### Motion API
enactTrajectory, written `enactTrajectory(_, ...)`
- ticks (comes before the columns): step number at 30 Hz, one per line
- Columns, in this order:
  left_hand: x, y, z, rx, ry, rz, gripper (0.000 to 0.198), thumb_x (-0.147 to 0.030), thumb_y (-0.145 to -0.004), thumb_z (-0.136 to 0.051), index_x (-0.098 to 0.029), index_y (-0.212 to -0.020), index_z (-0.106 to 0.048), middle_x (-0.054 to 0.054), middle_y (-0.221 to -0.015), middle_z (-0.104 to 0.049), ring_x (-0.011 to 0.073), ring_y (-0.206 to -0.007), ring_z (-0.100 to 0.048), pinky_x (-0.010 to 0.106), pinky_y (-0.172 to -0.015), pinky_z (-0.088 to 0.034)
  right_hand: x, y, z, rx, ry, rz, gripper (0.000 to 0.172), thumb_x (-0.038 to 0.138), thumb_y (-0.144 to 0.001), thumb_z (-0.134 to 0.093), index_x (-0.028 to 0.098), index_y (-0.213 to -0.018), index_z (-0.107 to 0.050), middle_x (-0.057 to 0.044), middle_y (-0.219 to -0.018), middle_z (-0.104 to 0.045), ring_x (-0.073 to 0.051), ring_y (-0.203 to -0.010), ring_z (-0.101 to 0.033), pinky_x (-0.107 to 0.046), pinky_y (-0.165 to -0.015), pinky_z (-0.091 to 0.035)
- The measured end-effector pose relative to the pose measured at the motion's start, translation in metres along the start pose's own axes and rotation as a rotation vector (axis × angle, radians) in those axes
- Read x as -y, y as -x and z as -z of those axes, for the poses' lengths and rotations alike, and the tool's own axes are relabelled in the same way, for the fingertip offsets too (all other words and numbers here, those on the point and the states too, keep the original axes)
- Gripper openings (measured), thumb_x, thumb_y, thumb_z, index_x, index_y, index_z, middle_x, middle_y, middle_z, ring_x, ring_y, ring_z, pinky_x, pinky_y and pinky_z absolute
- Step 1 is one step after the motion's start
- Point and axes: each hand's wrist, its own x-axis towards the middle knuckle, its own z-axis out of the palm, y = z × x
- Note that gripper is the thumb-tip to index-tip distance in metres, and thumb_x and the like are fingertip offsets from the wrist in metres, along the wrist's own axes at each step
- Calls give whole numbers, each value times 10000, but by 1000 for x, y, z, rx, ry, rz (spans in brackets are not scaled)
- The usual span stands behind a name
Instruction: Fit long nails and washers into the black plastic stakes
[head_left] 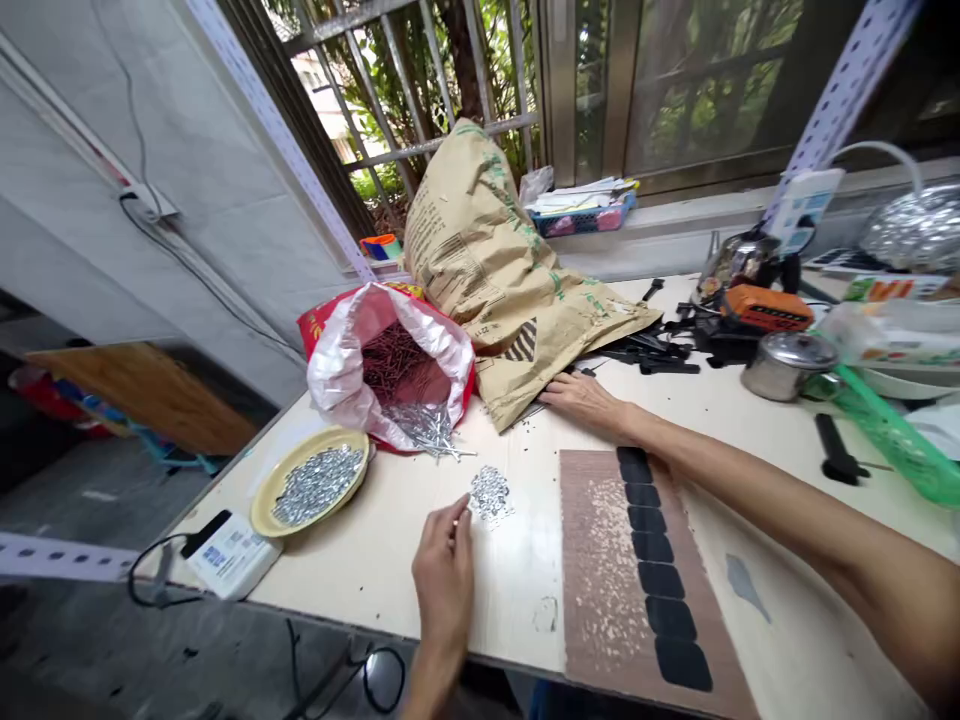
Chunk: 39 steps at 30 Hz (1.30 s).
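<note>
My left hand is at the front of the table, fingers curled and thumb and forefinger close together. Its fingertips touch the near edge of a small pile of shiny metal pieces; whether it pinches one is hidden. My right hand reaches across to the lower edge of a large brown paper sack. Its fingers stretch forward, low over the table, their tips partly hidden by the sack. Under my right forearm lies a brown board with a row of black rounded-square pads.
Left of the pile are an open red-and-white bag of screws or nails and a yellow bowl of metal pieces. A white box sits at the left edge. Black parts, a metal cup and a green tray are right.
</note>
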Motion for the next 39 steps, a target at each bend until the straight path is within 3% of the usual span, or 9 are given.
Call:
enactTrajectory(4, 35, -30, 10, 66, -153, -51, 305, -347, -866, -445, -178, -961, -681, 89, -899, -645, 230, -838, -622, 373, -775, -487, -11, 1, -18, 49, 56, 54, 197, 126, -902, -446, 162, -848, -632, -76, -872, -609, -193, -862, -494, -311, -770, -363)
enactTrajectory(8, 40, -37, 1, 146, -216, -120, 300, -324, -877, -430, -194, -983, -678, 68, -863, -615, 202, -781, -619, 336, -725, -491, -12, 11, -19, 74, 107, 57, 255, 107, -909, -375, 135, -808, -608, -87, -811, -580, -191, -764, -484, -313, -710, -374)
enactTrajectory(14, 34, -35, -5, 186, -331, -159, 280, -310, -895, -414, -234, -1003, -661, 33, -848, -571, 157, -724, -602, 258, -641, -455, 6, 29, 13, -59, 38, -47, 294, 161, -935, -332, 156, -1078, -590, -81, -867, -560, -199, -806, -515, -306, -696, -429)
enactTrajectory(19, 32, -36, -6, 217, -325, -154, 236, -269, -883, -435, -217, -896, -664, 27, -852, -576, 152, -724, -582, 259, -663, -430, 53, 44, 46, -159, -245, -166, 308, 185, -933, -375, 215, -1181, -556, -63, -953, -548, -169, -836, -556, -298, -739, -476)
enactTrajectory(22, 27, -38, -3, 152, -56, -26, 143, -286, -803, -559, -198, -772, -666, 35, -817, -586, 173, -745, -572, 267, -659, -438, 93, 51, 58, -178, -390, -217, 252, 223, -935, -424, 233, -1122, -593, -40, -932, -564, -155, -826, -569, -294, -734, -486)
enactTrajectory(24, 19, -36, 1, 134, 161, 108, 178, -346, -754, -620, -177, -715, -661, 36, -737, -587, 162, -672, -557, 242, -561, -432, 120, 55, 65, -189, -457, -238, 225, 236, -934, -445, 232, -1087, -610, -34, -914, -573, -148, -811, -569, -285, -715, -484)
enactTrajectory(28, -12, -20, 6, 277, 746, 467, 318, -424, -687, -699, -120, -761, -647, 16, -675, -598, 57, -460, -453, 154, -355, -308, 163, 59, 73, -219, -438, -224, 211, 214, -925, -469, 231, -1067, -625, -37, -866, -574, -157, -803, -545, -281, -691, -461)
enactTrajectory(31, -38, -4, 6, 349, 1149, 674, 323, -299, -594, -803, -110, -799, -641, 17, -731, -634, 44, -520, -525, 116, -391, -395, 181, 61, 77, -261, -365, -211, 195, 212, -919, -479, 216, -1036, -635, -40, -823, -565, -159, -778, -526, -272, -675, -442)
enactTrajectory(39, -68, 12, 2, 265, 1338, 723, 268, -180, -577, -823, -84, -760, -652, 34, -675, -670, 73, -539, -604, 157, -496, -540, 195, 69, 96, -249, -111, -238, 178, 199, -925, -457, 209, -944, -634, -31, -786, -549, -161, -757, -501, -259, -626, -374)
